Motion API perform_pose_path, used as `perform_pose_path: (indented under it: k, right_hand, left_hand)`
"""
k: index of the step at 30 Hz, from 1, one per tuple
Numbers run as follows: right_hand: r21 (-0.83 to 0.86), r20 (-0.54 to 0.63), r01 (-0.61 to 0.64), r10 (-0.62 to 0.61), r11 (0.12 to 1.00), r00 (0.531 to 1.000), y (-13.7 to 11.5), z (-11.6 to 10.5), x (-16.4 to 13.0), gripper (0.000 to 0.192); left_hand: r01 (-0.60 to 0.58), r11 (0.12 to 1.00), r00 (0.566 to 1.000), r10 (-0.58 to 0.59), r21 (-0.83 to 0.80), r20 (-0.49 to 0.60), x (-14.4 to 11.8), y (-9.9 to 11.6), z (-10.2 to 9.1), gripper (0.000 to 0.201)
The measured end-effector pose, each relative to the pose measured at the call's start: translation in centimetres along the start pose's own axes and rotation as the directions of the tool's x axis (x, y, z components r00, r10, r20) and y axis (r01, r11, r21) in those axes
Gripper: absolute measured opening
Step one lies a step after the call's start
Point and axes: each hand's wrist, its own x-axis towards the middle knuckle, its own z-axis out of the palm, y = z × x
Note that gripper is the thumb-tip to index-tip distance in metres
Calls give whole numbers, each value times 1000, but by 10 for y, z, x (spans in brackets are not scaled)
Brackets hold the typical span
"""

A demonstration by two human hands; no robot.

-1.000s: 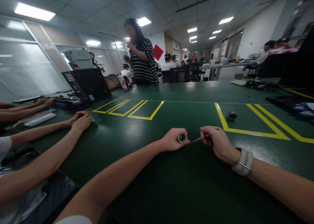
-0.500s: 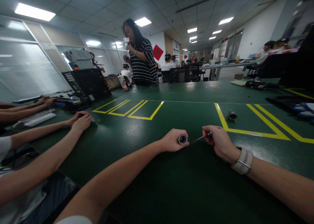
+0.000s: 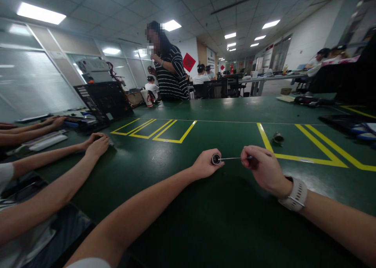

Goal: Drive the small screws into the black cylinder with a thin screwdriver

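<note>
My left hand (image 3: 205,165) grips a small dark cylinder (image 3: 216,159) with a round metal face turned toward my right hand. My right hand (image 3: 263,170), with a white watch on its wrist, pinches a thin screwdriver (image 3: 235,158). The shaft lies level, and its tip touches the cylinder's round face. Both hands hover just above the green table (image 3: 188,205).
A small dark metal part (image 3: 277,137) lies by the yellow floor-tape lines at right. A co-worker's hands (image 3: 98,144) rest on the table at left. Beyond them stand an open black computer case (image 3: 102,101) and a standing person in a striped top (image 3: 170,72).
Both hands rose slightly. My right hand swung the screwdriver from a slant to level and brought its tip onto the cylinder's face.
</note>
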Motion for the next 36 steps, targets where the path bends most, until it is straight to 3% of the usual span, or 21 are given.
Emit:
perform_pose_path:
  k: [4,8,14,20,36]
  right_hand:
    - [-230,94,80,-60,970,994,2,6,-8,27]
    - [-270,149,94,-55,958,987,6,9,-10,25]
    - [-70,106,-79,87,994,991,7,8,-7,23]
    - [142,145,-264,243,954,959,15,3,-1,23]
    - [233,72,-355,348,905,935,14,2,3,21]
  left_hand:
    - [-30,999,999,31,17,-13,1,-1,0,15]
    - [-61,998,997,62,7,-40,1,-1,0,15]
    - [-79,996,994,77,-30,-75,1,-3,0,17]
    - [-94,994,993,90,-56,-82,2,-3,1,17]
    - [-53,998,996,54,15,-72,2,-4,0,14]
